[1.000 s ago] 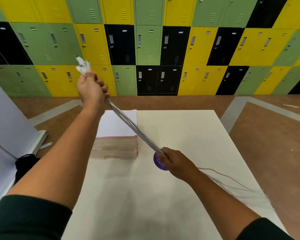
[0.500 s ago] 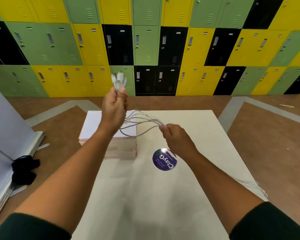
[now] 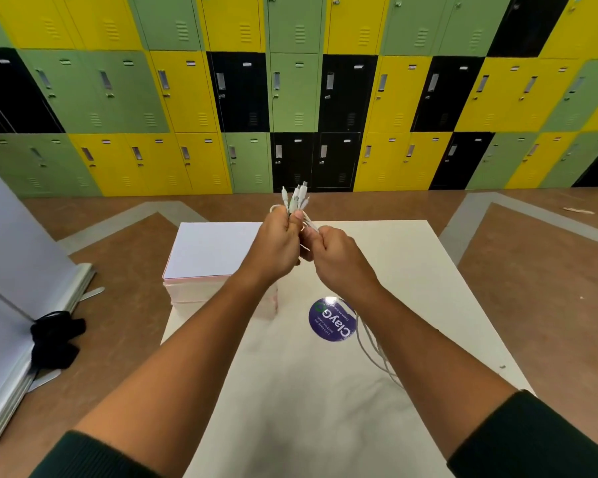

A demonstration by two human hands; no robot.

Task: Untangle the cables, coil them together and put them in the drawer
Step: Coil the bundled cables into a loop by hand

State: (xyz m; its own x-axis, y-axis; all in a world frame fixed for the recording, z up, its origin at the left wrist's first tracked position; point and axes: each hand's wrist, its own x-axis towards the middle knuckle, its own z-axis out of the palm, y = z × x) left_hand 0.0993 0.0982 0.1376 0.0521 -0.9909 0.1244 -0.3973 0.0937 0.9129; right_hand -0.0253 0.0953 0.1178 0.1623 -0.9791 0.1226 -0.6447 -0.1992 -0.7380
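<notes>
1. The cables (image 3: 296, 198) are mostly buried inside the left hand (image 3: 277, 248) and right hand (image 3: 337, 258).
2. Further down they vanish under the right forearm.
3. The sticker (image 3: 328, 322) small print is unreadable.
4. The white-topped box (image 3: 208, 253) front is partly behind the left arm.

Purple round sticker (image 3: 331, 319) lay on the white surface (image 3: 428, 270), below the fingers (image 3: 321, 238), slightly right. Yellow, green and black lockers (image 3: 183, 94) stood well beyond them. Black bundle (image 3: 57, 338) sat on the floor (image 3: 532, 288), far left, against a white panel (image 3: 11, 243).

Probably a locker room or school hall: a wall of yellow, green and black lockers (image 3: 290, 91) behind a white table (image 3: 428, 270).
</notes>
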